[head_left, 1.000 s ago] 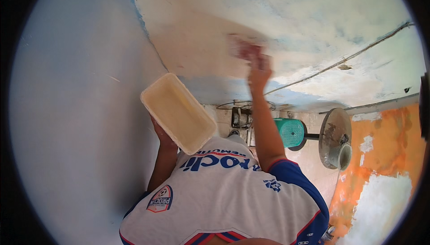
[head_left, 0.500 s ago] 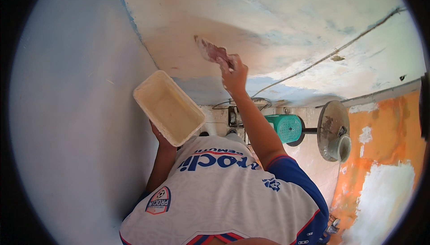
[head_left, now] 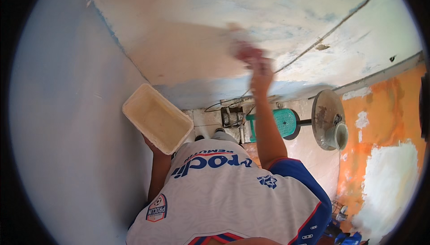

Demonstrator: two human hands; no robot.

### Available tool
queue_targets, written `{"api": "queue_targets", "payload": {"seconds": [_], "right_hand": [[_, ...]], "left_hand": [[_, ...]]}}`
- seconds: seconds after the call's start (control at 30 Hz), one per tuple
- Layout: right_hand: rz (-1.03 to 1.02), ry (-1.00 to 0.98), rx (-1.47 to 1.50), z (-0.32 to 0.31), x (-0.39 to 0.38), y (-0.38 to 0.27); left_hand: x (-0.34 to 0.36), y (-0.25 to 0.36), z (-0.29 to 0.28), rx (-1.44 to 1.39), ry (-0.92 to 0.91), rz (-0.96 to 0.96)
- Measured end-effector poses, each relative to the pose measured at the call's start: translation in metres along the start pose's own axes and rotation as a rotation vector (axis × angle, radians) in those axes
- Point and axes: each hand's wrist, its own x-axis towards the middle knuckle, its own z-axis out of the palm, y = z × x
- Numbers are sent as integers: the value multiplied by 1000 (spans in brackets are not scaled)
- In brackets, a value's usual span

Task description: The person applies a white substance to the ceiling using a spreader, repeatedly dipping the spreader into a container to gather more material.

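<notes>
My right hand (head_left: 262,77) grips a putty knife (head_left: 245,50) with a reddish handle. Motion blurs both, and the blade is smeared out against the patchy cream-and-blue wall (head_left: 188,50); whether it touches the wall I cannot tell. Down at the left, my left hand (head_left: 152,146) supports a rectangular cream tub (head_left: 159,121) from beneath, its fingers mostly hidden. The tub is tilted with its mouth toward me, and pale residue coats its inside. It is close to the smooth bluish wall (head_left: 67,110).
A green plastic stool (head_left: 285,123) stands beyond my right forearm. Right of it is a round grey disc (head_left: 324,106) on a dark post, with a pale container (head_left: 339,136) against it. A dark box-like object (head_left: 232,117) lies on the tiles. The orange wall (head_left: 389,115) has white patches.
My right hand has swept the putty knife to the right and slightly down along the wall. The tub sits slightly lower and farther left in view, as the whole view has shifted.
</notes>
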Motion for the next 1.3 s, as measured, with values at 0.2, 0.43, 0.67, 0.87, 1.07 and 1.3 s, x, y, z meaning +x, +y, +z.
{"api": "queue_targets", "payload": {"seconds": [0.2,0.43,0.67,0.87,1.07,1.3], "right_hand": [[65,-51,-25,19,32,26],[-85,448,81,-155,90,24],[-124,-286,28,30,-17,27],[-27,-250,-133,51,8,18],[98,261,198,-127,81,54],[-148,-236,57,-47,19,43]], "left_hand": [[0,-5,-1,23,8,-6],[-6,-16,8,23,40,24],[-11,-22,18,50,60,67],[-18,-29,33,64,75,104],[-35,-38,33,91,117,121],[-51,-53,23,126,151,87]]}}
